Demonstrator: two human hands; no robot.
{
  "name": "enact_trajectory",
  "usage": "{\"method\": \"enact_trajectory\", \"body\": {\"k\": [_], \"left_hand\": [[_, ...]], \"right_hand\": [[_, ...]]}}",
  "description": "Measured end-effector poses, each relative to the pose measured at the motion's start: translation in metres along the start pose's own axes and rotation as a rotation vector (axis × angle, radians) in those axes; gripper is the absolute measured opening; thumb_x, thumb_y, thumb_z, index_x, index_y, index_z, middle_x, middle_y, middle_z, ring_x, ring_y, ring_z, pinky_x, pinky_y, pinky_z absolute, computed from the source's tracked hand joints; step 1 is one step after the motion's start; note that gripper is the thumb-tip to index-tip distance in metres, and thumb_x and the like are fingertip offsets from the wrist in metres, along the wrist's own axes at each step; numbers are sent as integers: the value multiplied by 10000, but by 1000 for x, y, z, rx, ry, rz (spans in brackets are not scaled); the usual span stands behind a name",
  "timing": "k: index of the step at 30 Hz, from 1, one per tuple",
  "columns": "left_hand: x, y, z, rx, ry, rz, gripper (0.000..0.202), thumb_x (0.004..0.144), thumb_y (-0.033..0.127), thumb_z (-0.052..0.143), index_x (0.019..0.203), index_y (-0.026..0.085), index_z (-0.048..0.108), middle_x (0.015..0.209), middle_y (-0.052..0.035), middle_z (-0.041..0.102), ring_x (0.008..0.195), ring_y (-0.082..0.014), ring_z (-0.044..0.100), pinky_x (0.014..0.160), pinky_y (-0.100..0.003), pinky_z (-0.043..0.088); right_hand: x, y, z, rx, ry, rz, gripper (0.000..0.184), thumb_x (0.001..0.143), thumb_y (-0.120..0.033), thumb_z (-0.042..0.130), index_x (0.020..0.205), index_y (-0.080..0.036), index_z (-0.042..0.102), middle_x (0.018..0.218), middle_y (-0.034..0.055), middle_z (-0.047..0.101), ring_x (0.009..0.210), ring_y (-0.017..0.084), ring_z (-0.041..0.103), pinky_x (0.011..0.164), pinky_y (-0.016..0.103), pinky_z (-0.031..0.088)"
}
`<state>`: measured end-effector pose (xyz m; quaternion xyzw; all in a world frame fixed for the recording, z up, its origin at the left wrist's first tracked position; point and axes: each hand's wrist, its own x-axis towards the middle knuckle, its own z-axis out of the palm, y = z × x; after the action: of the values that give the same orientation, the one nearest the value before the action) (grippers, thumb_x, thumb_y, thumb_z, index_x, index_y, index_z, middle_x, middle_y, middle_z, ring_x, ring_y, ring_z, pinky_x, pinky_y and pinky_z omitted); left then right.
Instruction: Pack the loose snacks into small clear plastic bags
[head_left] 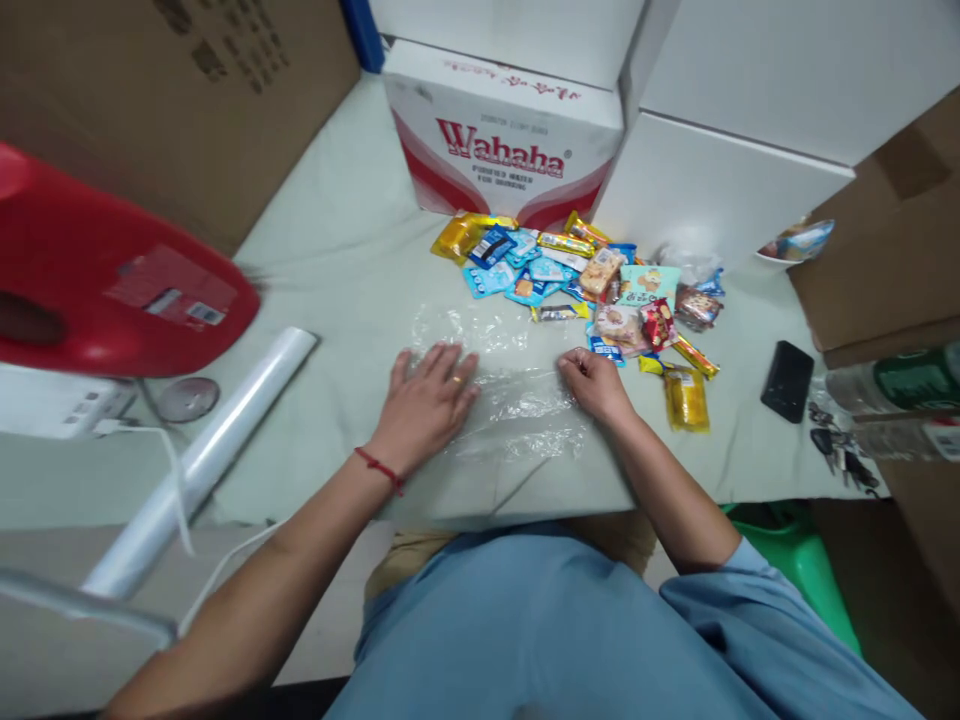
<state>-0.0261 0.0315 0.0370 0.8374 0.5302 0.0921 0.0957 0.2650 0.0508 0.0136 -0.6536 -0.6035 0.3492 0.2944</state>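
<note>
A crumpled clear plastic bag (521,405) lies flat on the pale green tablecloth (337,250), close to the table's front edge. My left hand (426,408) rests palm down on the bag's left side, fingers stretched out and slightly apart. At the right edge, my right hand (596,385) pinches the plastic between thumb and fingers. Just beyond the bag is a loose heap of wrapped snacks, with blue packets (487,280), a mint-green packet (649,285) and a red packet (658,322). A yellow packet (686,398) lies right of my right hand.
A white and red Wahaha carton (510,145) stands behind the snacks. Leftward are a red container (112,280), a long plastic roll (217,450) and a white device (60,405) with a cable. On the right lie a black phone-like object (787,380), keys (844,455) and bottles (915,385).
</note>
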Motion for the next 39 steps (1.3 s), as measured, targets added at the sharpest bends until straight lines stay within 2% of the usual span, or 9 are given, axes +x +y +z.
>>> {"method": "enact_trajectory", "body": {"k": [5,8,11,15,20,24,28,31,39], "left_hand": [[-15,-9,22,-12,-15,-154,630,1086,460,271,1664,234,383,1747,-166,332,1618,-364,318,1279,-735,90],[-27,0,19,-32,39,-241,620,1097,473,252,1678,284,357,1756,-135,325,1642,-354,260,1291,-729,33],[-32,10,19,-23,53,-274,604,1103,476,262,1672,302,370,1752,-135,333,1645,-375,240,1269,-764,-10],[-37,22,31,-13,15,-217,622,1103,469,279,1692,271,319,1755,-175,300,1629,-387,279,1260,-769,13],[-46,35,40,-7,-7,-147,606,1105,434,327,1700,365,234,1765,-99,294,1644,-327,261,1283,-724,-6],[-46,36,38,-7,-13,-165,602,1111,451,316,1699,344,250,1770,-99,275,1631,-312,294,1281,-723,34],[-39,30,31,-29,-17,-173,599,1114,445,278,1701,329,249,1769,-107,276,1610,-311,338,1276,-733,62],[-36,21,26,-12,-21,-184,588,1114,446,268,1694,353,264,1760,-92,310,1620,-317,316,1269,-751,19],[-42,0,25,15,-27,-209,609,1101,477,284,1697,364,242,1772,-60,281,1653,-314,231,1279,-732,-59]], "right_hand": [[-31,16,-37,-84,120,-24,344,980,-485,544,1014,-190,719,783,30,667,741,190,604,712,300,490],[-57,29,-70,-299,399,-74,365,1002,-494,531,1096,-195,717,1046,117,695,977,259,627,905,414,536],[-77,50,-96,-559,623,53,507,949,-536,601,1282,-158,662,1269,206,618,1215,356,543,1086,578,451],[-98,78,-112,-670,469,307,727,888,-542,645,1489,-143,561,1301,231,626,1203,404,559,1049,618,468],[-112,73,-125,-491,565,180,706,907,-535,614,1508,-172,540,1277,185,691,1119,344,661,1004,558,539],[-95,21,-103,-257,356,-127,759,897,-547,741,1545,-270,459,1323,119,695,1089,281,709,952,468,592],[-58,-32,-39,-298,-83,-462,525,990,-406,675,1474,-255,541,1356,130,692,1191,289,666,1030,473,561],[-35,-44,2,-474,-266,-504,486,996,-284,658,1468,-204,577,1399,155,675,1259,334,607,1091,533,509],[-39,-26,3,-506,-185,-592,649,966,-403,723,1553,-223,512,1534,189,527,1410,369,455,1165,584,434]]}}
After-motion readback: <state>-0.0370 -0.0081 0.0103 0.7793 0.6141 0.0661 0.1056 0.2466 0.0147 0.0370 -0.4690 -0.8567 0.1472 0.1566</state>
